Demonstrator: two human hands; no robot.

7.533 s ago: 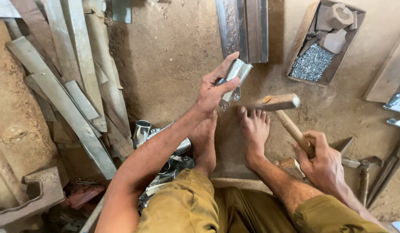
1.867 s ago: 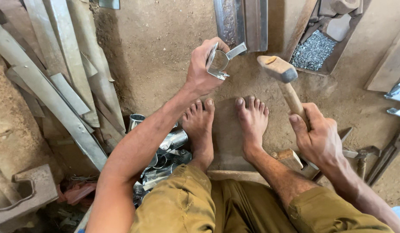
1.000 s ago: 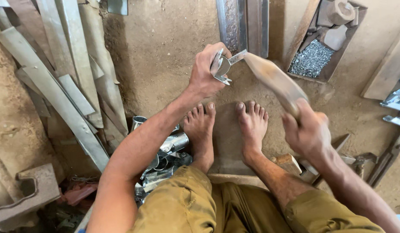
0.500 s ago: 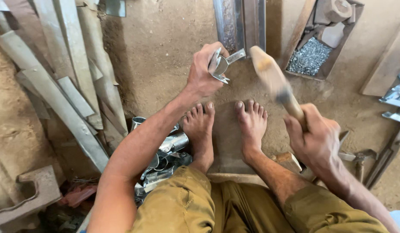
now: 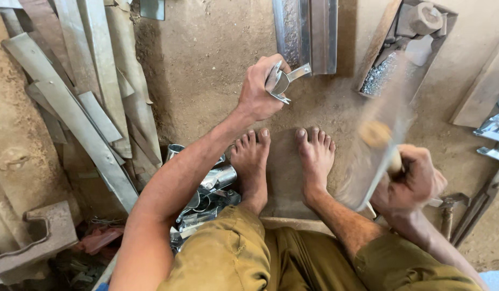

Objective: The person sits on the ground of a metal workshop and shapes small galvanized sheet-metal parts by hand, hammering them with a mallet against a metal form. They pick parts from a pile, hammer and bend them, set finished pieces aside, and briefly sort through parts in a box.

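Half a second back the mallet (image 5: 380, 141) stood raised close to the metal piece; now it is a blur swung back toward the right hand (image 5: 412, 180), low and to the right of the 2 bare feet (image 5: 284, 156). That hand is wrapped shut around the wooden handle, knuckles up, and the head shows only as a pale smear above the fist.

Over the dirt floor (image 5: 206, 64), the left hand (image 5: 257, 89) has kept its place ahead of the toes, fingers curled closed on a small bent metal bracket (image 5: 284, 81). A flat tab of it sticks out to the right, toward the steel channel (image 5: 306, 32) lying just beyond.

By its look the bracket is thin sheet metal: light, stiff, with raw edges that could cut, and smooth enough to twist in the hand under a blow. The sound place to grip it seems to be the curved body, well back from the tab, as the fingers do now. The mallet is probably the heavier thing, best held low on the handle.

Near the left knee lies a heap of similar shiny pieces (image 5: 209, 196). A wooden box of small metal bits (image 5: 387, 73) sits at upper right, and long metal strips (image 5: 82, 108) lean at the left.
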